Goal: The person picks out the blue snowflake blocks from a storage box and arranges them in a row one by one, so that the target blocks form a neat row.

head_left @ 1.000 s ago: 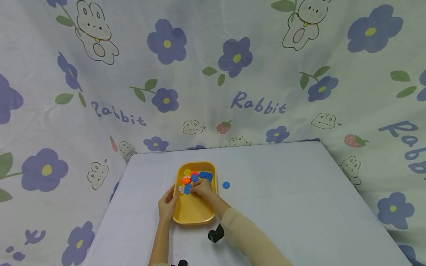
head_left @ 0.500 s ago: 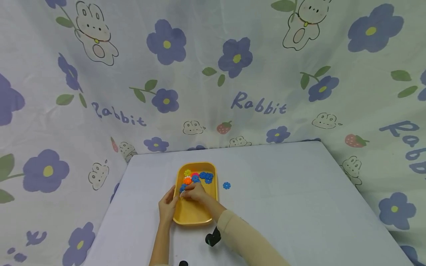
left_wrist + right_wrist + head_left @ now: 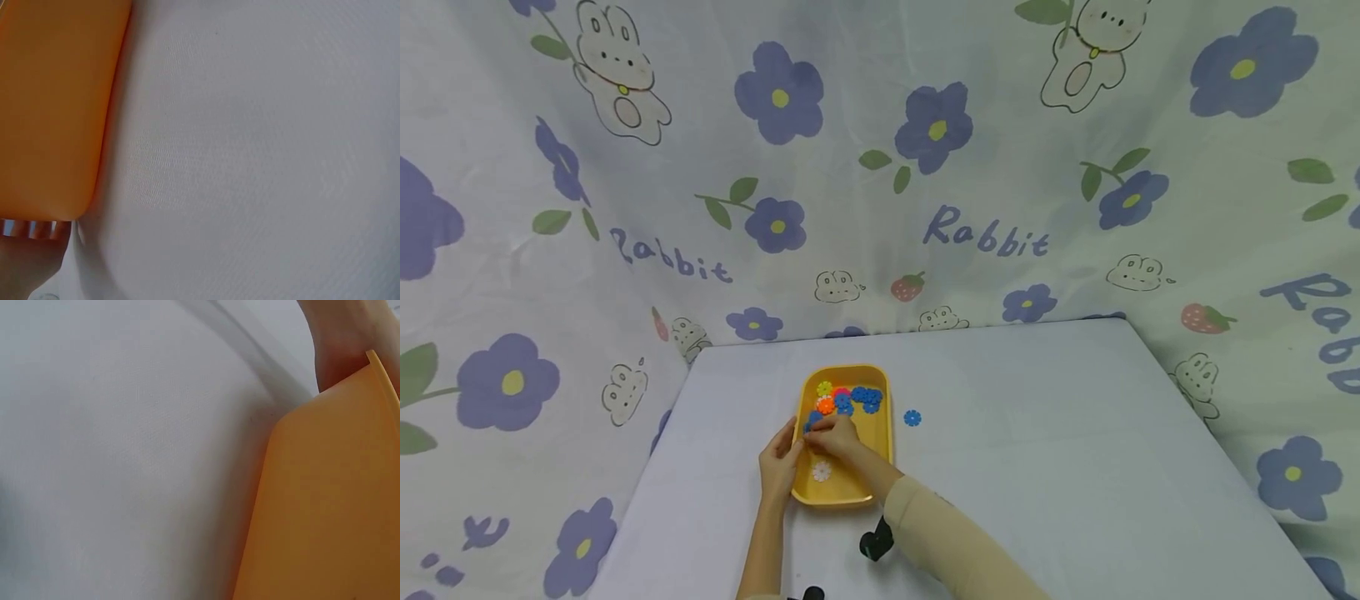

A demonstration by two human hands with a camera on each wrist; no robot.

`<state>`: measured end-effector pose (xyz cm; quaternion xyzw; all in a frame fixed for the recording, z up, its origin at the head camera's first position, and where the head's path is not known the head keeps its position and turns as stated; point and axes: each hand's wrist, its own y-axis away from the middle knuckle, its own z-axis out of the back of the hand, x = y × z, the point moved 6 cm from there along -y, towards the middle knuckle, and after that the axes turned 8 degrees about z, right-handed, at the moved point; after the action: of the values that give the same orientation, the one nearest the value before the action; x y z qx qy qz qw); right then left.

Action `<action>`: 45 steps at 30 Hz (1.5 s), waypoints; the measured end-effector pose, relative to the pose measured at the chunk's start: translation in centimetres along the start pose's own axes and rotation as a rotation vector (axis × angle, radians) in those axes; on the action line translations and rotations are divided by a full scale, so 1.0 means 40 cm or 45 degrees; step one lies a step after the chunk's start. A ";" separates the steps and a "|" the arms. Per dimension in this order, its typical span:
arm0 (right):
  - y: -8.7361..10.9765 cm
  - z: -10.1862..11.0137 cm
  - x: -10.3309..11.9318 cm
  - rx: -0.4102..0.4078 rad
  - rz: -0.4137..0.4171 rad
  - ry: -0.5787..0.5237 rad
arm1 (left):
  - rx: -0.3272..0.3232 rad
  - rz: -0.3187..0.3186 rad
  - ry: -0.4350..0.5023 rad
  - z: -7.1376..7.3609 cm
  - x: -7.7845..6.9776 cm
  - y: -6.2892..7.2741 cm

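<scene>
A yellow tray stands on the white table, with snowflake building discs inside. My left hand holds the tray's left rim, its thumb on the edge. In the left wrist view the orange-looking tray wall rises beside a hand. My right hand reaches into the tray, fingertips down by its left wall; they hide whatever is between them. Just beyond the fingers lie blue discs. A white disc lies alone at the tray's near end.
Blue discs cluster at the tray's far right. Toward its far left are a yellow disc and an orange disc. One blue disc lies on the table, right of the tray. Patterned cloth hangs behind the table.
The white disc now shows at the tray's near end; earlier, white showed by the left wall. My right hand has moved left toward that wall. My left hand stays on the rim.
</scene>
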<state>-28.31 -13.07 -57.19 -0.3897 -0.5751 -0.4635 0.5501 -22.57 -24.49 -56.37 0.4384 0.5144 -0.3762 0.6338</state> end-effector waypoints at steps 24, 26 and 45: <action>-0.002 0.087 0.031 -0.045 0.002 -0.373 | -0.015 -0.052 0.039 -0.004 -0.006 0.002; -0.003 0.098 0.039 -0.033 0.009 -0.391 | -0.025 -0.054 0.034 -0.003 -0.007 0.002; 0.016 0.221 0.100 -0.051 0.018 -0.460 | -0.035 0.039 0.014 -0.003 -0.002 0.001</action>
<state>-30.47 -4.66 -52.83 -0.4816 -0.6524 -0.3935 0.4331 -22.59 -24.38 -56.30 0.4395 0.5163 -0.3568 0.6426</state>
